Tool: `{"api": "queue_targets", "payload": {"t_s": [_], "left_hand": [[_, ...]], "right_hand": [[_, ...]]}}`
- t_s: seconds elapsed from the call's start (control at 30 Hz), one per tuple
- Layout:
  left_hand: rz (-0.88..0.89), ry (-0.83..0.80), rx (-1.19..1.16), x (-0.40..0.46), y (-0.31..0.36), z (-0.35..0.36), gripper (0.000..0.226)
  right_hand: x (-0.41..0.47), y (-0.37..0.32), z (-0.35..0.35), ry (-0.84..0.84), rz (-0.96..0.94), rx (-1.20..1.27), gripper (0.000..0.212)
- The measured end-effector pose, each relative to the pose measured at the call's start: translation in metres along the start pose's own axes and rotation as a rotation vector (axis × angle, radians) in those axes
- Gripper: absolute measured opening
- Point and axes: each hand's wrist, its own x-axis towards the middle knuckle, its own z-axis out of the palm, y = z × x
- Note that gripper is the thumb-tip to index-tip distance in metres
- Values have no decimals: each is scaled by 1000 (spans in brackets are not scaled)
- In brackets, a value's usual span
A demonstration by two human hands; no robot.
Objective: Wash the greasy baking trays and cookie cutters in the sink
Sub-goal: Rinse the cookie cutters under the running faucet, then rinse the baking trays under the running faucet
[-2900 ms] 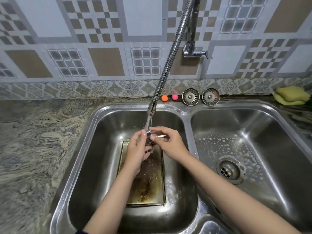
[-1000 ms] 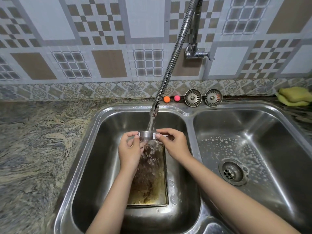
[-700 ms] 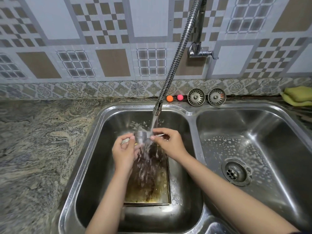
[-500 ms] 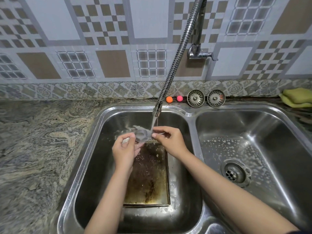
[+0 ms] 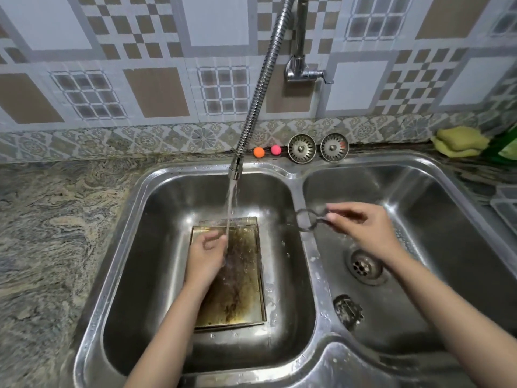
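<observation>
A greasy, brown-stained baking tray (image 5: pixel 240 287) lies flat on the bottom of the left sink basin (image 5: pixel 156 247). Water runs from the flexible faucet hose (image 5: pixel 234 172) onto the tray. My left hand (image 5: pixel 205 257) hovers over the tray's left part beside the stream, fingers loosely curled, holding nothing. My right hand (image 5: pixel 363 228) pinches a small round metal cookie cutter (image 5: pixel 306 219) above the divider between the basins. Another spiky-edged metal cutter (image 5: pixel 348 310) lies in the right basin (image 5: pixel 447 219) near its front.
The right basin has a drain (image 5: pixel 363 266) and soap foam. Two sink strainers (image 5: pixel 302 148) and two small balls (image 5: pixel 258 152) sit on the back ledge. Yellow sponges (image 5: pixel 458 141) lie at the far right. A clear rack edge (image 5: pixel 506 203) borders the right.
Both hands held the cutter under the stream; now my right hand alone has carried it right, over the divider. My left hand has let go and dropped toward the tray.
</observation>
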Motion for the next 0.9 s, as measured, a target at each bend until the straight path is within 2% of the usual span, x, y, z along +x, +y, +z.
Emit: {"api": "queue_targets", "payload": {"t_s": [0.17,0.3,0.5,0.6,0.7,0.8,0.9], "left_hand": [[-157,31,522,8,-52,-23,34],[-314,-68,585,9,-62,-32,35],[-221,36,603,2,-55,-35,22],[-188,65,594,0,-50,-39,12],[-154,106,554,0,-44,-41,10],[-105,78,494,-1,-37,-42,22],[-85,-37,514,-1,-27,-41,35]], "right_hand": [[-40,48,-75,24,273,-190,18],[-63,85,-82,-118,473,-391,10],[-75,103,-51,-269,629,-493,9],[-73,108,-43,-348,622,-593,19],[-70,102,-42,-356,622,-632,24],[-66,86,-40,-346,550,-713,28],[-59,66,-32,-281,396,-771,29]]}}
